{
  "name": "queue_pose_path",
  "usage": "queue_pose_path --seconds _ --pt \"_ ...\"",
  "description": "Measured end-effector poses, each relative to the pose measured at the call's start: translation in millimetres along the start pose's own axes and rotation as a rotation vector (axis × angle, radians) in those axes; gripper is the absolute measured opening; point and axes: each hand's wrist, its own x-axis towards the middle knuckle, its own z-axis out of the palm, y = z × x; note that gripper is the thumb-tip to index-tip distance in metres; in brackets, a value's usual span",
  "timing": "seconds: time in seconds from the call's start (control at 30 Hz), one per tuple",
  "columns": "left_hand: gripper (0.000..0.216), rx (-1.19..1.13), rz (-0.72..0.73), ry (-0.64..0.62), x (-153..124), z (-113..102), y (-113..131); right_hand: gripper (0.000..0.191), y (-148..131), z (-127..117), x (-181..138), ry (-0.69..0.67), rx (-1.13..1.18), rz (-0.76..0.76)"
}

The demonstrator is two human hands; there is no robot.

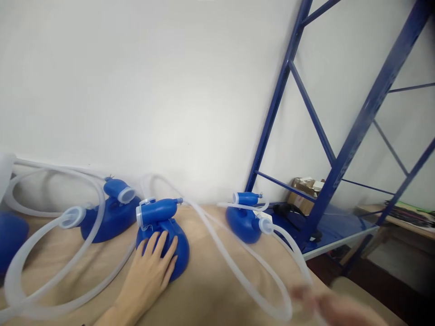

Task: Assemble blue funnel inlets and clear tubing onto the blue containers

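My left hand [149, 271] rests flat, fingers spread, on the dome of a blue plastic device [170, 244] with a blue nozzle and a white cap on top. From this device a translucent white hose [244, 267] loops across the tan surface [204, 294] toward the lower right. There my right hand [326, 303] is smeared by motion at the hose's end; its fingers cannot be made out. A second blue device [108, 217] lies to the left with its own hose [50, 244]. A third blue device [246, 222] sits to the right.
A blue metal shelf frame [340, 167] stands at the right, its lowest shelf holding a cardboard box [306, 190] and dark items. A white wall [152, 90] rises behind. Another blue object [10, 235] shows at the left edge. A desk edge [408, 217] with papers lies far right.
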Motion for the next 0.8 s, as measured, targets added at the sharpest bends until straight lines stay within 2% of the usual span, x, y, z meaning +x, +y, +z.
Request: queue_pose_path --seconds 0.07,0.1,0.17,0.23,0.3,0.43,0.53,0.6,0.67,0.73,0.8 --pt "0.042 -0.022 0.043 0.015 -14.0 12.0 2.7 0.054 0.1 -11.5 31.2 0.017 -0.036 -0.023" --pt "0.044 -0.041 0.06 0.023 -18.4 18.4 2.4 0.055 -1.0 -11.3 47.4 0.068 -0.146 -0.087" --pt "0.048 -0.075 0.067 0.023 -21.1 31.2 1.6 0.053 -6.9 -1.8 77.9 0.065 -0.499 -0.172" --pt "0.053 -0.088 0.04 0.011 -17.2 44.0 3.2 0.047 -17.5 14.3 104.5 0.022 -0.892 -0.085" --pt "0.055 -0.083 0.006 0.007 -9.8 57.5 8.2 0.044 -28.7 31.2 127.8 -0.081 -1.14 0.026" --pt "0.045 -0.081 -0.12 -0.01 3.8 84.3 24.2 0.051 -32.5 55.4 163.0 -0.147 -1.154 0.011" --pt "0.044 -0.127 -0.168 -0.022 8.0 98.6 33.9 0.047 -20.2 56.8 171.4 -0.2 -1.121 0.028" --pt "0.042 -0.156 -0.148 -0.022 9.0 105.7 37.3 0.04 -14.7 45.6 168.7 -0.195 -1.104 0.011" --pt "0.043 -0.188 -0.124 -0.022 10.5 112.5 38.7 0.035 -16.2 23.3 162.6 -0.16 -1.096 -0.015" --pt "0.047 -0.231 -0.116 -0.022 13.1 119.9 39.1 0.03 -24.5 -8.9 154.4 -0.087 -1.1 -0.031" --pt "0.052 -0.272 -0.134 -0.02 17.1 127.6 39.2 0.034 -37.1 -47.9 143.4 0.045 -1.1 -0.031"
